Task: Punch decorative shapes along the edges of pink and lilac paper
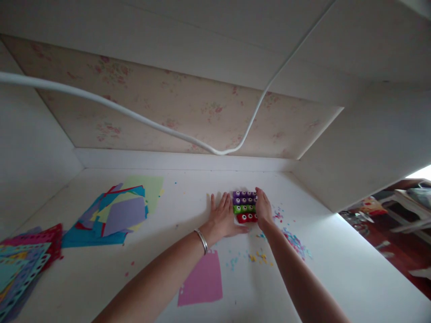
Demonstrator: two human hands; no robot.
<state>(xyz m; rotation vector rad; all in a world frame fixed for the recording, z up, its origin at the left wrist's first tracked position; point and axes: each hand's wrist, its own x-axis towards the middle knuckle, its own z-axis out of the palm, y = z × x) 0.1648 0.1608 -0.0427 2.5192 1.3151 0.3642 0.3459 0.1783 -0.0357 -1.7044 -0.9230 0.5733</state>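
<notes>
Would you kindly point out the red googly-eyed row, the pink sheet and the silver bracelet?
Red googly-eyed row (247, 219): head view, its middle.
Pink sheet (205, 282): head view, its bare middle.
Silver bracelet (203, 241): head view, visible band.

On the tabletop (350, 279), four rows of small pieces (245, 208) sit toward the back, between the left hand (221, 220) at their left side and the right hand (264, 207) at their right, with paper bits (296, 244) scattered to the right of and nearer than the rows. A single sheet (205, 282) lies nearer than the left hand, partly hidden by the forearm; a loose paper pile (124, 215) lies well to the left, and a stack of punched sheets (28, 264) at the near left edge. Behind everything stands the back panel (208, 112), before which a cable (134, 117) hangs above the tabletop.
</notes>
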